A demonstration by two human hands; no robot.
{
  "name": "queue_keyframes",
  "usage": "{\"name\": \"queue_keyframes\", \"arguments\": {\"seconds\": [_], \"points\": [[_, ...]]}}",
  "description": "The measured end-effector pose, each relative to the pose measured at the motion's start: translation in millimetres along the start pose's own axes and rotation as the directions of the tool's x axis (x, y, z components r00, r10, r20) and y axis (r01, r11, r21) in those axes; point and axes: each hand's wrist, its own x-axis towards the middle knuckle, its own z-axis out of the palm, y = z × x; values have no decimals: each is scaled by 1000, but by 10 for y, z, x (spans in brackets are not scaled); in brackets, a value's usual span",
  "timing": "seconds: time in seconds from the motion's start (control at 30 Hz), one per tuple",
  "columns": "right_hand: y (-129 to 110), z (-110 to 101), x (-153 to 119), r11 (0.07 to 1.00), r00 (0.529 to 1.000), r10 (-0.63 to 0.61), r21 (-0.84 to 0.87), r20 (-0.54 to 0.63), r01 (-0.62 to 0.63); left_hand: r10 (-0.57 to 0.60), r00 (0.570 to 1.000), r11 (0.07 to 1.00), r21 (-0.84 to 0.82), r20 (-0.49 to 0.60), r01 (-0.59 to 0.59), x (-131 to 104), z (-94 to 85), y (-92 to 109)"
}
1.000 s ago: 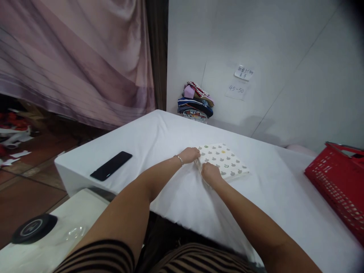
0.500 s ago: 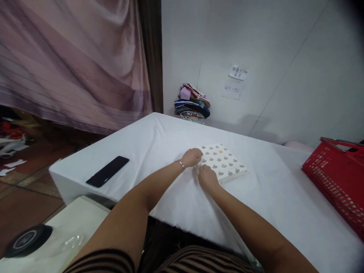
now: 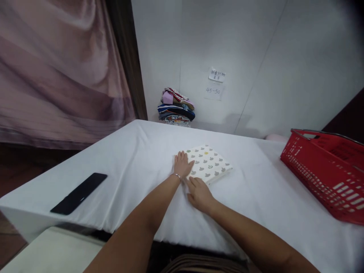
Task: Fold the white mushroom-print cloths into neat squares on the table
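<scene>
A folded white cloth (image 3: 210, 163) with grey, green and yellow prints lies flat on the white-covered table (image 3: 153, 148). My left hand (image 3: 182, 165) rests palm down on its left corner, fingers spread and pointing away from me. Beside it, at the near left edge of the cloth, is my right hand (image 3: 199, 192), its fingers apart and the fingertips touching the edge. Neither hand grips anything.
A black phone (image 3: 79, 193) lies at the table's left. On the right stands a red basket (image 3: 321, 170). Folded clothes (image 3: 176, 108) are stacked beyond the far edge, near wall signs (image 3: 214, 91). A pale surface (image 3: 54, 250) is at lower left.
The view has turned right and the scene has shifted left. My left hand has gone from pinching the cloth's edge to lying spread on it; my right hand has loosened its fingers.
</scene>
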Motion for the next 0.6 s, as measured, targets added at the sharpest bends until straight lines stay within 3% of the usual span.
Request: {"name": "queue_keyframes", "arguments": {"seconds": [0.07,0.17,0.27,0.4,0.6], "points": [[146,-156,46,994,1000,3,112,-30,0,15,1000,1000,13,-11,-15,2,6,-9],[455,-288,167,985,986,131,129,-104,-117,42,999,999,25,-28,-42,12,10,-15],[728,-208,191,955,956,293,51,11,-293,40,999,999,21,-19,-39,18,14,-21],[853,-30,116,931,925,361,14,117,-365,55,998,998,31,-34,-54,21,29,-33],[1024,-246,205,923,912,345,98,222,-373,62,997,997,40,-36,-60,44,40,-52]]}}
